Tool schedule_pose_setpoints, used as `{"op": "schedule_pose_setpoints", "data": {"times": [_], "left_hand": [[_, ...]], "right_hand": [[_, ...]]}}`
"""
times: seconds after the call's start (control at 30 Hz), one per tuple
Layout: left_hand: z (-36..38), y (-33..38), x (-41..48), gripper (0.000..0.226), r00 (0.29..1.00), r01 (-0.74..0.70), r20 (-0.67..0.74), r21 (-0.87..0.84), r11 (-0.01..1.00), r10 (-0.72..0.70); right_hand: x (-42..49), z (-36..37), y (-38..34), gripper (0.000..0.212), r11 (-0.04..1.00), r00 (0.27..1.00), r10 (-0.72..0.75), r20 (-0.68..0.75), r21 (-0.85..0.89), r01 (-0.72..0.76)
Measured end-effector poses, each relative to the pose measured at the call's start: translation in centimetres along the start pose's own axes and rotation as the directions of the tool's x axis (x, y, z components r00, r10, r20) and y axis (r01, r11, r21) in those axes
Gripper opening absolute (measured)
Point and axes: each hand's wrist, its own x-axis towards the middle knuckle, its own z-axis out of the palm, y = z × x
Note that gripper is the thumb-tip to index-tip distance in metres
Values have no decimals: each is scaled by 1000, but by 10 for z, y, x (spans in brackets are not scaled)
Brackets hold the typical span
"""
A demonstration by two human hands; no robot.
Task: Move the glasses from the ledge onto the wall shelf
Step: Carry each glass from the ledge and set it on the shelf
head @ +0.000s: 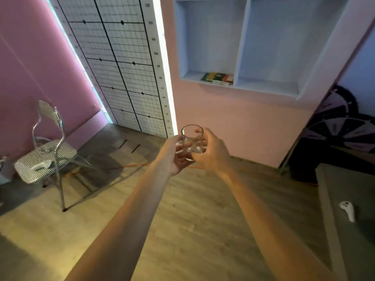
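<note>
A clear drinking glass [192,141] is held upright in mid-air in front of the pink wall. My left hand [172,157] cups it from the left and below. My right hand [215,153] wraps its right side. Both arms are stretched forward. The wall shelf [265,87] is a pale recessed unit with two compartments, above and to the right of the glass. Its left compartment holds a flat book [217,78]. Another glass [42,148] appears to stand on the chair seat at the left.
A metal folding chair [50,159] with a checked seat stands at the left, with a white object on it. A grid-marked panel [121,63] leans by the wall. A grey surface [349,199] at the right carries a white controller [348,210]. An orange cable [129,165] runs along the wooden floor.
</note>
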Motion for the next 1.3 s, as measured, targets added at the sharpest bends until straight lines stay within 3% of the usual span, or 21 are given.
{"op": "schedule_pose_setpoints", "data": {"times": [0.2, 0.43, 0.8, 1.0, 1.3], "left_hand": [[3, 67, 92, 29, 1000, -24, -19, 1, 1000, 24], [7, 172, 216, 45, 996, -66, 55, -56, 996, 69], [63, 362, 346, 40, 970, -145, 209, 67, 987, 128], [119, 453, 396, 49, 946, -210, 275, 122, 970, 170], [224, 584, 439, 40, 860, -394, 388, 92, 914, 332]], "right_hand": [[113, 19, 10, 72, 998, 997, -61, 38, -9, 62], [269, 43, 7, 68, 996, 997, -72, 9, -50, 73], [489, 40, -24, 62, 996, 977, -87, -195, 1, 89], [592, 5, -40, 59, 981, 945, -148, -292, 77, 178], [742, -85, -84, 66, 952, 834, -270, -481, -1, 307]]}}
